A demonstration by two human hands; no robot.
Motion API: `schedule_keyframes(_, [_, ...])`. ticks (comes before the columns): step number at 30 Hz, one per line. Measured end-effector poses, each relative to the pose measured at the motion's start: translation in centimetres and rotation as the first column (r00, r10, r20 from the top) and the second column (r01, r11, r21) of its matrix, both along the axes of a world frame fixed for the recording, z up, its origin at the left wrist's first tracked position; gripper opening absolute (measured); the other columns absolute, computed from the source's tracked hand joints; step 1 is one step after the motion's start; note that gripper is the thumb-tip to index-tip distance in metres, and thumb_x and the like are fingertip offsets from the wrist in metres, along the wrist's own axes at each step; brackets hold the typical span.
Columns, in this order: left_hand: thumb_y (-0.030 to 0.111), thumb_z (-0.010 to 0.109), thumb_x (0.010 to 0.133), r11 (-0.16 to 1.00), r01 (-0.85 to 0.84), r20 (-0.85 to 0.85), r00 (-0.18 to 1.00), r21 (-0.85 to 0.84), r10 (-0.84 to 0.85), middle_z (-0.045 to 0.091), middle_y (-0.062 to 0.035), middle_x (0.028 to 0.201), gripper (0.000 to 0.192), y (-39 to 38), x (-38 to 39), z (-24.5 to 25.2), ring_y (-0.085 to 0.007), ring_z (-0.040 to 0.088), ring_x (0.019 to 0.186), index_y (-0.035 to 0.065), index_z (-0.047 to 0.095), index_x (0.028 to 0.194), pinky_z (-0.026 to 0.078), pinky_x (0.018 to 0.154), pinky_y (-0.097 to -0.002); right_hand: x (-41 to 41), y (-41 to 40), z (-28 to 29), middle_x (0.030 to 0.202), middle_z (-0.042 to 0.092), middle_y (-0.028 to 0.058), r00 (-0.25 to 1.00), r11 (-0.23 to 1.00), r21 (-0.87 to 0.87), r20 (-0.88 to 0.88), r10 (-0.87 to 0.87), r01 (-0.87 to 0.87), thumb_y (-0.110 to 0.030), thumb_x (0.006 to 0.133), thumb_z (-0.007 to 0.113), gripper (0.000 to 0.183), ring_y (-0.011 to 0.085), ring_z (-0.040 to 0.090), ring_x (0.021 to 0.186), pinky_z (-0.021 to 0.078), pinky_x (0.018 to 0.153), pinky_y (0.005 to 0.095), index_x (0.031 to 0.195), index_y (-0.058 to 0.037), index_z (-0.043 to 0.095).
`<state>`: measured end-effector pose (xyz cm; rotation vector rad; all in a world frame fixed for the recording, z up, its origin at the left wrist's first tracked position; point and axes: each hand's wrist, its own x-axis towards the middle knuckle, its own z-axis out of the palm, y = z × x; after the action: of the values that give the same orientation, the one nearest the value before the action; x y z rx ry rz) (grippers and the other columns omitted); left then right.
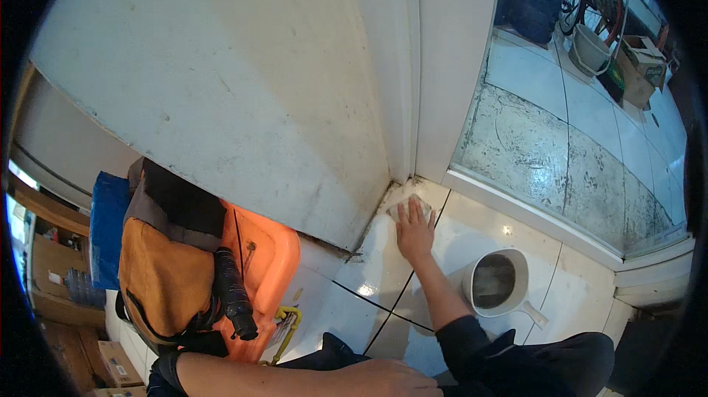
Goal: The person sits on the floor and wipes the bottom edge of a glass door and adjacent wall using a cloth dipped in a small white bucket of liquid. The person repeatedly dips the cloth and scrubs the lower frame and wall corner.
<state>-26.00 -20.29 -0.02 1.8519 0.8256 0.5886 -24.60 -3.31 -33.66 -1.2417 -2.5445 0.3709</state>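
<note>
My right hand (pixel 415 234) lies flat with spread fingers on a pale, thin cloth or pad (pixel 394 210), pressing it to the wet white floor tiles (pixel 376 264). It is in the corner beside the door frame; most of the cloth is under my fingers. To the right of my forearm stands a white plastic dipper (pixel 522 272) holding greyish water, its handle pointing to the lower right. My left hand (pixel 401 377) rests low in front of me by my leg, with its fingers hidden from view.
A scuffed white door (pixel 249 65) fills the upper left. Under its edge sits an orange plastic container (pixel 271 247) with an orange-grey bag (pixel 166 275) on it. A raised sill (pixel 531 214) borders a dirty tiled area with a grey bucket (pixel 591 48) and a cardboard box (pixel 636 73).
</note>
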Motion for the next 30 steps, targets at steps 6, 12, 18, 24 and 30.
schedule_keyframes(6, [0.018, 0.053, 0.087, 1.000, 0.004, 0.094, 0.996, 0.017, -0.005, 0.055, -0.0148, 0.074, 0.016, 0.8, 0.5, -0.7, -0.0328, 0.055, 0.069, 0.0016, 0.054, 0.084, 0.043, 0.061, -0.0406, 0.7, 4.5, -0.4, 0.146, 0.027, 0.0109, 0.989, 0.992, 0.036, 0.083, -0.124, 0.122, -0.034, 0.090, 0.043, 0.050, 0.0228, 0.021, 0.136, 0.0083, 0.106, 0.0589, 0.137, -0.0156, 0.037])
schedule_keyframes(12, [0.017, 0.053, 0.087, 1.000, -0.013, 0.010, 1.000, -0.014, 0.013, 0.055, -0.0147, 0.074, 0.016, -0.3, 0.1, 0.8, -0.0330, 0.055, 0.069, 0.0017, 0.054, 0.084, 0.044, 0.061, -0.0410, -0.8, -1.1, 0.9, 0.147, 0.022, 0.0107, 0.998, 0.998, -0.047, 0.046, 0.033, -0.031, -0.037, 0.090, 0.043, 0.053, 0.0229, 0.020, 0.137, 0.0082, 0.105, 0.0616, 0.138, -0.0161, 0.034])
schedule_keyframes(18, [0.017, 0.053, 0.087, 0.998, 0.067, 0.051, 0.997, -0.017, -0.066, 0.055, -0.0148, 0.075, 0.016, 1.1, 0.5, 0.4, -0.0331, 0.056, 0.069, 0.0017, 0.054, 0.083, 0.043, 0.060, -0.0408, 0.8, 3.1, 0.5, 0.148, 0.021, 0.0083, 0.989, 0.995, 0.001, 0.114, 0.098, -0.099, -0.041, 0.090, 0.041, 0.052, 0.0211, 0.018, 0.137, 0.0081, 0.103, 0.0637, 0.138, -0.0188, 0.035])
schedule_keyframes(24, [0.018, 0.053, 0.087, 1.000, 0.001, 0.018, 1.000, -0.018, -0.001, 0.056, -0.0151, 0.075, 0.017, 0.1, 0.3, 0.8, -0.0331, 0.056, 0.069, 0.0013, 0.054, 0.084, 0.043, 0.060, -0.0406, -0.7, 0.8, 1.4, 0.147, 0.024, 0.0083, 0.989, 0.993, -0.084, 0.117, 0.088, -0.078, -0.043, 0.090, 0.041, 0.053, 0.0203, 0.020, 0.137, 0.0083, 0.101, 0.0673, 0.136, -0.0178, 0.037])
schedule_keyframes(30, [0.018, 0.053, 0.087, 1.000, 0.006, 0.034, 0.999, 0.006, -0.006, 0.056, -0.0146, 0.075, 0.018, 0.4, 0.6, 0.6, -0.0326, 0.056, 0.070, 0.0010, 0.055, 0.085, 0.044, 0.061, -0.0400, -0.5, 1.7, 1.0, 0.147, 0.023, 0.0072, 0.995, 0.996, -0.044, 0.061, 0.082, -0.079, -0.043, 0.091, 0.040, 0.051, 0.0205, 0.020, 0.136, 0.0083, 0.099, 0.0701, 0.135, -0.0176, 0.038])
